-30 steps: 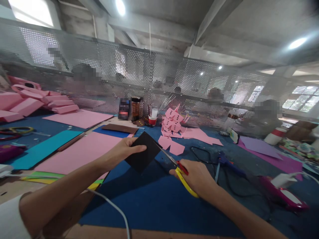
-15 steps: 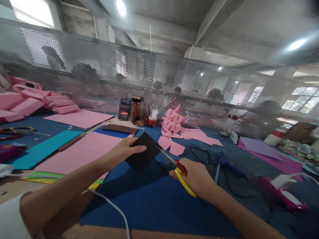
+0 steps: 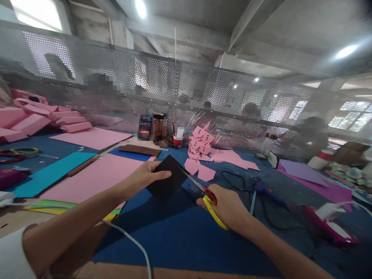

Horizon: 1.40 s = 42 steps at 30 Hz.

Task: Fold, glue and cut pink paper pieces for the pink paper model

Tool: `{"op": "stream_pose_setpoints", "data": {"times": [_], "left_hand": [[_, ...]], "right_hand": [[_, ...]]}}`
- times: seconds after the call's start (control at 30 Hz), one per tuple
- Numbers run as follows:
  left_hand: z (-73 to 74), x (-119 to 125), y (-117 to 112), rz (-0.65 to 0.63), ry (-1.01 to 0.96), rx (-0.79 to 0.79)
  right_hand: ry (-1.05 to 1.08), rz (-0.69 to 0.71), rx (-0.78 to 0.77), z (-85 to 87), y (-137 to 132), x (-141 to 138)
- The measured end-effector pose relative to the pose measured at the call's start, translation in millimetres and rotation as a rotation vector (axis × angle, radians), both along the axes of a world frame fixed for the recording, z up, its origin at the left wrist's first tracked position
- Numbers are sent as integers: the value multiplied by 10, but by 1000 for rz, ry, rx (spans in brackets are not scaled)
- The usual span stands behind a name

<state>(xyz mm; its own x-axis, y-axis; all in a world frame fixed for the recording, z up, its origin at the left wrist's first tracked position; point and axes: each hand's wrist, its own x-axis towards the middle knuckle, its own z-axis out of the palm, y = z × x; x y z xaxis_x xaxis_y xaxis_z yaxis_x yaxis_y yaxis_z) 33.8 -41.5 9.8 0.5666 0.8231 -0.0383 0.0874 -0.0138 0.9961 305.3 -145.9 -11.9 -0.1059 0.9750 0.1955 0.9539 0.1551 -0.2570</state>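
Observation:
A square of black paper (image 3: pixel 166 182) is pinched between the thumb and fingers of my left hand (image 3: pixel 151 174), held above the blue mat. My right hand (image 3: pixel 228 205) is wrapped round a pair of scissors (image 3: pixel 214 213) with yellow and red handles. Their blades point up and left and overlap the paper's right corner. Whether the blades are fully closed is hard to tell. Just beyond the paper lie cut pink paper pieces (image 3: pixel 200 170), with a pink folded paper model (image 3: pixel 201 141) standing behind them.
Pink sheets (image 3: pixel 95 176) and a teal sheet (image 3: pixel 55 174) lie at left, near pink folded strips (image 3: pixel 31 120). A blue glue gun (image 3: pixel 269 193) with its cord lies right, near a magenta device (image 3: pixel 329 226). A jar (image 3: pixel 158 127) and cup (image 3: pixel 178 139) stand behind. A white cable (image 3: pixel 130 238) crosses the front.
The scissors have shifted slightly left, so their tips now lie further over the black paper. My left hand and the paper have hardly moved.

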Motion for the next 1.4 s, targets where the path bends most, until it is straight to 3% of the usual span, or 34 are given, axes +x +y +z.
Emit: {"op": "stream_pose_setpoints", "data": {"times": [0.37, 1.4], "left_hand": [[-80, 40, -29, -61, 33, 47], [-54, 63, -72, -83, 63, 59]], "right_hand": [[23, 6, -44, -41, 16, -11], [-56, 11, -25, -47, 8, -48]]}}
